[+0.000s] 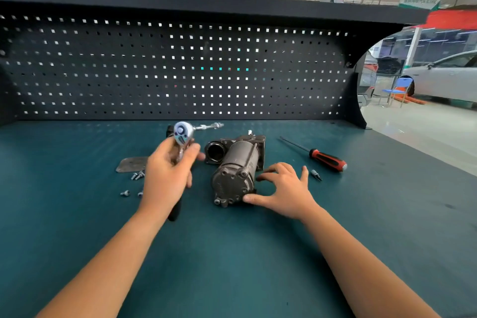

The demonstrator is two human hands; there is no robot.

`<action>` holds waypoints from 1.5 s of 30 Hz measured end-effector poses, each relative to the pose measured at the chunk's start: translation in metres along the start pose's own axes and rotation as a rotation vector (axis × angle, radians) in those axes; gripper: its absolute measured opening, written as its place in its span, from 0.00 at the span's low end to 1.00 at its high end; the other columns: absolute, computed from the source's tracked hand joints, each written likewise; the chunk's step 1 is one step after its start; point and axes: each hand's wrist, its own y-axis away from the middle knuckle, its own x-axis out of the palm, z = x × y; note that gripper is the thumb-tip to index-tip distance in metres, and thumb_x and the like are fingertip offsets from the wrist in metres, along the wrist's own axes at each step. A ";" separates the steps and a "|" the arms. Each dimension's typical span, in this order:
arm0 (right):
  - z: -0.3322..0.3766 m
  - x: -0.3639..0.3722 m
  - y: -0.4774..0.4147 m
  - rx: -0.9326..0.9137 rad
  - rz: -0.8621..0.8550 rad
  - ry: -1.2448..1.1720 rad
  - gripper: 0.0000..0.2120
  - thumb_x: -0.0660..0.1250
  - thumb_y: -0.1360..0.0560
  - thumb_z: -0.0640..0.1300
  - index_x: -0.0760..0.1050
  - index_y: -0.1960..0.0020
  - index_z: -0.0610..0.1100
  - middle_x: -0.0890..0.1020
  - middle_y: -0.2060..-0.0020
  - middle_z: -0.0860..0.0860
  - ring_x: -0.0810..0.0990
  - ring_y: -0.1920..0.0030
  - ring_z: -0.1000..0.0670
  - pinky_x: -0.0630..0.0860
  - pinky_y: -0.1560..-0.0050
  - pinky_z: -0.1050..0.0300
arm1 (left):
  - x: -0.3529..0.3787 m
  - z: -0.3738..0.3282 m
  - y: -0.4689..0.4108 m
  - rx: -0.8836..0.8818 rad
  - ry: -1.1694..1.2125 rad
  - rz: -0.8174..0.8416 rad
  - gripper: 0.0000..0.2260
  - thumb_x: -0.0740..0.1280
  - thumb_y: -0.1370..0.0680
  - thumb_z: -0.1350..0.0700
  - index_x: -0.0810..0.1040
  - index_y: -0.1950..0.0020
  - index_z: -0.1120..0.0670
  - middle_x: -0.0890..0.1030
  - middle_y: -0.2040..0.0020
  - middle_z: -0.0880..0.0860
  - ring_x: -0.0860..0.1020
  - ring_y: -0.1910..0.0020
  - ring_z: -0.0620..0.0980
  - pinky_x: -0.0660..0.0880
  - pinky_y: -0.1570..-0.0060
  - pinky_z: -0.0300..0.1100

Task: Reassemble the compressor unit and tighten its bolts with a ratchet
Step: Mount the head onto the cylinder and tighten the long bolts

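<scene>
A teal workbench top fills the lower view, backed by a black perforated tool panel; near the middle of the bench lies the compressor unit, and every other place here is told from it. The compressor is a dull grey-brown metal cylinder lying on its side; its round end cap faces the viewer and shows several small holes and at least one bolt head near the rim; a thin rod runs along its upper flank; behind it sits a darker blocky housing, with an open round port at the compressor's far left.

The right hand rests against the compressor's near right side, fingers spread, thumb tip touching the end cap's lower edge. The left hand, just left of the compressor, is raised and closed around a ratchet; its shiny chrome head stands up above the fingers and its dark grip pokes out below the wrist.

Well to the right lies a red-and-black screwdriver; nearer, just right of the right hand, a small bit. Left of the compressor, beyond the left hand, lies a flat grey cover plate, with loose bolts just in front of it.
</scene>
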 end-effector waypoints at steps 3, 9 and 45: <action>0.008 -0.016 0.009 0.070 -0.090 -0.116 0.22 0.66 0.29 0.62 0.77 0.44 0.48 0.77 0.47 0.52 0.74 0.44 0.52 0.67 0.38 0.54 | -0.022 -0.022 0.015 0.000 0.184 0.134 0.11 0.66 0.26 0.52 0.69 0.63 0.57 0.69 0.78 0.49 0.63 0.82 0.43 0.62 0.81 0.33; 0.071 -0.022 0.049 0.504 0.170 -1.435 0.20 0.54 0.19 0.50 0.76 0.59 0.39 0.81 0.73 0.47 0.78 0.76 0.52 0.72 0.76 0.65 | -0.043 -0.019 0.073 0.500 -0.339 0.414 0.17 0.58 0.26 0.34 0.73 0.55 0.46 0.70 0.76 0.45 0.64 0.79 0.39 0.62 0.80 0.30; 0.099 -0.020 0.040 0.816 0.233 -1.851 0.16 0.54 0.19 0.47 0.72 0.60 0.40 0.76 0.78 0.49 0.72 0.82 0.53 0.72 0.80 0.65 | -0.039 -0.018 0.064 0.282 -1.005 0.958 0.34 0.34 0.50 0.20 0.58 0.63 0.43 0.67 0.69 0.46 0.72 0.59 0.48 0.59 0.72 0.32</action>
